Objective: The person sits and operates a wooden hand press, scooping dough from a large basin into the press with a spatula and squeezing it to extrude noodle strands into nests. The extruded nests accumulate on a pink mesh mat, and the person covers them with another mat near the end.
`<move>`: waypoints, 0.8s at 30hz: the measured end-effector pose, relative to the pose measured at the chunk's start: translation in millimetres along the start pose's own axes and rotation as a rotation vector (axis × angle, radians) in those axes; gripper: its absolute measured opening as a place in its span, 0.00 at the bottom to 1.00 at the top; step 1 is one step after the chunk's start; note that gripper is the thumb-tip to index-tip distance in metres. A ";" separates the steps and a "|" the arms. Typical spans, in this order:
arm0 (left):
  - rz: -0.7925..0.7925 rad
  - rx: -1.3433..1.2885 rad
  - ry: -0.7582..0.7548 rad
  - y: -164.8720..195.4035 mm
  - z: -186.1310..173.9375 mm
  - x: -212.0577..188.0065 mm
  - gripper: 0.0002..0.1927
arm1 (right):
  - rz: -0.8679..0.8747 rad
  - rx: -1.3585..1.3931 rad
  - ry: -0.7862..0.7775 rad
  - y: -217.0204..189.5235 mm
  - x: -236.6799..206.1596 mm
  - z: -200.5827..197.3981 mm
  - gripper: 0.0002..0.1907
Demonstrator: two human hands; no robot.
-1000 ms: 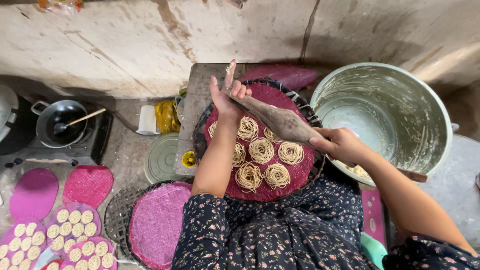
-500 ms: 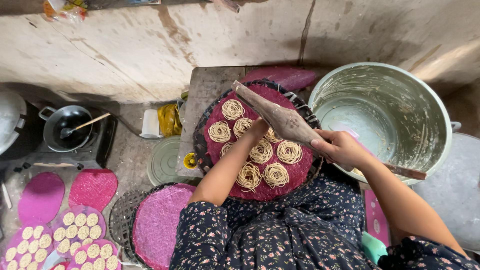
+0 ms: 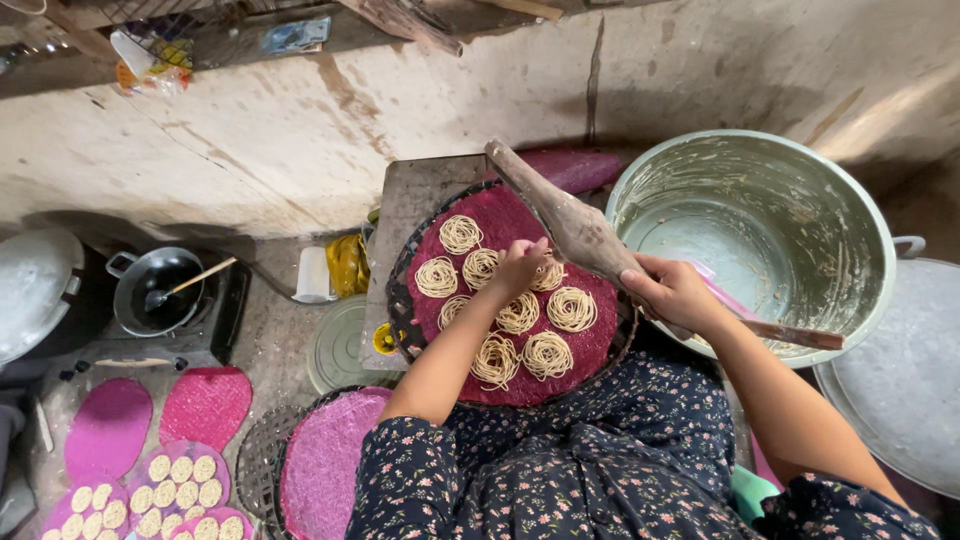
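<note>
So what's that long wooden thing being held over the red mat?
The wooden press is a long, worn, brown-grey tool, thick in the middle and tapering toward the wall. It lies tilted over the red mat of noodle coils. The right hand grips its near end; the left hand touches beneath it.

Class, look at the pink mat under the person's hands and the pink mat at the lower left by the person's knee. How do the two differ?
The upper mat carries coils of pale noodle; the lower mat shows none. The left hand touches the upper mat's noodles, while no hand is near the lower mat. The upper mat looks deep magenta, the lower a lighter pink. Both are round and rest on dark wire racks.
</note>
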State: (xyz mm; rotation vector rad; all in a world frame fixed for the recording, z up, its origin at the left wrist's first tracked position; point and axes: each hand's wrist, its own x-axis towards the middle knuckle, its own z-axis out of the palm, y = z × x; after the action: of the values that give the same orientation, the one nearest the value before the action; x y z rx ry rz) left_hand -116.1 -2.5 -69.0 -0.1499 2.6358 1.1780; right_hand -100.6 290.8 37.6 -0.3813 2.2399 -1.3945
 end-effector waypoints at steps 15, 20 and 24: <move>0.116 -0.015 0.283 60.7 -13.5 -42.2 0.20 | -0.278 0.158 -0.171 -7.5 10.0 16.6 0.24; 0.603 -0.894 0.554 -11.0 -34.3 -126.7 0.17 | -0.516 -0.445 0.147 7.5 75.2 47.0 0.22; 0.468 -1.451 0.520 -70.5 -64.8 -205.6 0.17 | -0.487 -0.629 0.215 33.0 113.2 72.3 0.18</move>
State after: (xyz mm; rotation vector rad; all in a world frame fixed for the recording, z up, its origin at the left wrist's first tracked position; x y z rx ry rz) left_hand 83.8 -99.4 -23.0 -0.0807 1.5124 3.2995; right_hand -158.4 197.4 -46.5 -1.0892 2.8720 -0.9198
